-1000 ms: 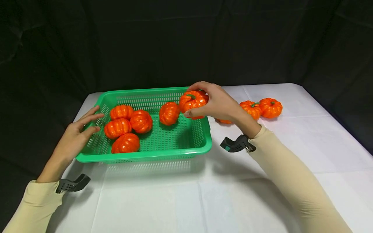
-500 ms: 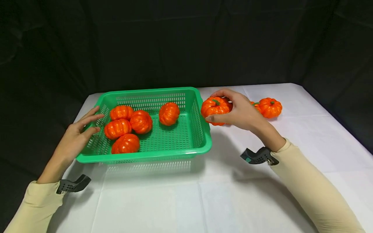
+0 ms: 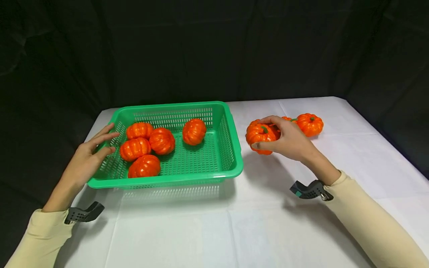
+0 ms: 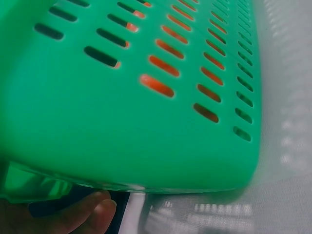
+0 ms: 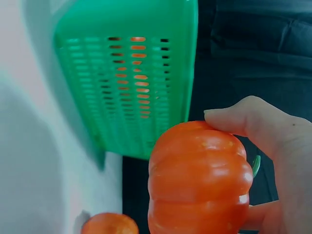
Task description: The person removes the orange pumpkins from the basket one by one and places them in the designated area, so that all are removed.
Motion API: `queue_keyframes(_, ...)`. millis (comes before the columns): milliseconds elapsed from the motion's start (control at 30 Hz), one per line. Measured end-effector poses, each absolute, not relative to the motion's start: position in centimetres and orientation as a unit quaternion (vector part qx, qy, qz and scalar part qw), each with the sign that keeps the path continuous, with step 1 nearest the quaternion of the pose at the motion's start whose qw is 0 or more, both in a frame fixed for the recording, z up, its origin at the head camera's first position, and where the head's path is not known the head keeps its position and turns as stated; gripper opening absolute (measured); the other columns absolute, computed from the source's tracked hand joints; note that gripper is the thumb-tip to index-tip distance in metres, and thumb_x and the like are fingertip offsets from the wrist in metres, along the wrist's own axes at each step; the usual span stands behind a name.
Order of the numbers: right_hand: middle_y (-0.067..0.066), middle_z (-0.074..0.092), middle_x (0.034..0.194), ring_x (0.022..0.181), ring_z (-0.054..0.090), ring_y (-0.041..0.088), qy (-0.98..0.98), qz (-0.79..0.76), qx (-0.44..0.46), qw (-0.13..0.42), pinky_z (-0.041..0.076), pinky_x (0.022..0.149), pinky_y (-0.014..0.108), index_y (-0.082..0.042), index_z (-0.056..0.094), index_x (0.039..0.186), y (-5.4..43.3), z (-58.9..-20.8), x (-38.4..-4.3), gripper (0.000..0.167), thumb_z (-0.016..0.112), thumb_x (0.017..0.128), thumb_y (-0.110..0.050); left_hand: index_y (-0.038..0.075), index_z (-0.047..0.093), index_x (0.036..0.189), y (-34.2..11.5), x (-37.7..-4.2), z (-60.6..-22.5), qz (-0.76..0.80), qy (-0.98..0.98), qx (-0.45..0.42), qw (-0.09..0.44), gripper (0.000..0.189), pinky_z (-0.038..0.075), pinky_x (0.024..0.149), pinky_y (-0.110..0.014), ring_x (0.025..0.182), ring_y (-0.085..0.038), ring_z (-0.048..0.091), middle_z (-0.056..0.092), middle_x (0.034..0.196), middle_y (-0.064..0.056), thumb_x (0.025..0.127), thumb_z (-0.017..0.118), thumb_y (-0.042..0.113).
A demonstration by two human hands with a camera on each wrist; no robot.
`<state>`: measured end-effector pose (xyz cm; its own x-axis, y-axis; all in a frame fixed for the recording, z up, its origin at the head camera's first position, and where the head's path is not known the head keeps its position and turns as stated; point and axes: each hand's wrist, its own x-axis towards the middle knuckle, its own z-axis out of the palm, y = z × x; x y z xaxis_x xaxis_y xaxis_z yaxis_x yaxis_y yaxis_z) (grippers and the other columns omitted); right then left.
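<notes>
My right hand (image 3: 289, 140) grips a small orange pumpkin (image 3: 259, 137) with a green stem, thumb on the near side and fingers over the far side. In the right wrist view the ribbed pumpkin (image 5: 200, 180) fills the foreground, and its stem points toward the palm. My left hand (image 3: 88, 158) rests at the left rim of a green slotted basket (image 3: 187, 178), with fingers reaching straight over the edge. The left wrist view shows fingertips (image 4: 100, 209) beside the basket's outer wall. Inside the basket lie several pumpkins (image 3: 162, 141), most grouped at the left and one pumpkin (image 3: 194, 131) apart.
Right of the basket, on the white cloth (image 3: 187, 230), sits another pumpkin (image 3: 310, 124), with one more partly hidden behind my right hand. A smaller-looking pumpkin (image 5: 110, 224) shows low in the right wrist view. A black curtain (image 3: 214, 48) hangs behind the table.
My right hand has carried its pumpkin from over the basket's right end out to the right and lower, near the pumpkins on the cloth. The left hand and basket stay in place.
</notes>
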<state>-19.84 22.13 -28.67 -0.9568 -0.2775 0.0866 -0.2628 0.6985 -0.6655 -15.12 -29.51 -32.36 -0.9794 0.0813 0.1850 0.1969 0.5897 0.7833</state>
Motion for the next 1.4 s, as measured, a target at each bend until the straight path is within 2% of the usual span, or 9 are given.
queue_keyframes(133, 0.014, 0.06, 0.131, 0.113, 0.058, 0.033, 0.925, -0.348, -0.148, 0.019, 0.051, 0.093, 0.05, -0.004, 0.058, 0.14, 22.8, -29.3, -19.5, 0.069, 0.083, 0.086, -0.038, -0.004, 0.05, 0.151, -29.5, -15.1, -32.4, -0.443, -0.891, -0.077, 0.065, 0.045, 0.015, 0.117, -0.069, 0.156, -0.035, 0.013, 0.025, 0.17, -0.005, 0.107, 0.05, 0.008)
queue_keyframes(333, 0.018, 0.059, 0.133, 0.115, 0.057, 0.036, 0.929, -0.335, -0.154, 0.016, 0.049, 0.097, 0.052, 0.0, 0.057, 0.14, 23.7, -29.9, -19.3, 0.072, 0.085, 0.085, -0.037, -0.004, 0.05, 0.151, -29.5, -15.1, -32.4, -0.444, -0.89, -0.079, 0.067, 0.046, 0.013, 0.117, -0.07, 0.155, -0.037, 0.013, 0.024, 0.17, -0.007, 0.107, 0.05, 0.008)
queue_keyframes(600, 0.019, 0.062, 0.128, 0.11, 0.056, 0.036, 0.939, -0.312, -0.139, 0.028, 0.049, 0.091, 0.049, 0.0, 0.056, 0.141, 24.3, -31.0, -19.4, 0.077, 0.087, 0.084, -0.042, -0.004, 0.051, 0.15, -29.4, -15.2, -32.3, -0.443, -0.891, -0.08, 0.066, 0.045, 0.013, 0.118, -0.067, 0.156, -0.034, 0.013, 0.025, 0.17, -0.004, 0.107, 0.05, 0.009)
queue_keyframes(900, 0.015, 0.064, 0.115, 0.101, 0.056, 0.033, 0.935, -0.32, -0.149, 0.036, 0.049, 0.084, 0.044, 0.002, 0.06, 0.132, 24.5, -32.3, -19.9, 0.068, 0.088, 0.083, -0.035, -0.003, 0.05, 0.151, -29.4, -15.1, -32.3, -0.444, -0.89, -0.081, 0.066, 0.045, 0.012, 0.119, -0.067, 0.156, -0.034, 0.013, 0.025, 0.17, -0.004, 0.107, 0.05, 0.009)
queue_keyframes(1167, 0.018, 0.062, 0.122, 0.109, 0.056, 0.035, 0.937, -0.314, -0.146, 0.048, 0.05, 0.091, 0.049, 0.002, 0.058, 0.131, 24.6, -33.0, -20.2, 0.064, 0.088, 0.084, -0.031, -0.003, 0.051, 0.151, -29.4, -15.0, -32.2, -0.444, -0.89, -0.085, 0.068, 0.045, 0.012, 0.118, -0.068, 0.156, -0.034, 0.014, 0.025, 0.17, -0.005, 0.107, 0.05, 0.01)
queue_keyframes(1400, 0.018, 0.061, 0.122, 0.107, 0.055, 0.034, 0.938, -0.312, -0.148, 0.041, 0.049, 0.089, 0.048, 0.003, 0.057, 0.13, 24.5, -33.2, -20.2, 0.069, 0.089, 0.083, -0.037, -0.004, 0.05, 0.15, -29.4, -15.1, -32.3, -0.441, -0.891, -0.079, 0.066, 0.045, 0.012, 0.119, -0.066, 0.156, -0.034, 0.013, 0.025, 0.17, -0.005, 0.107, 0.05, 0.009)
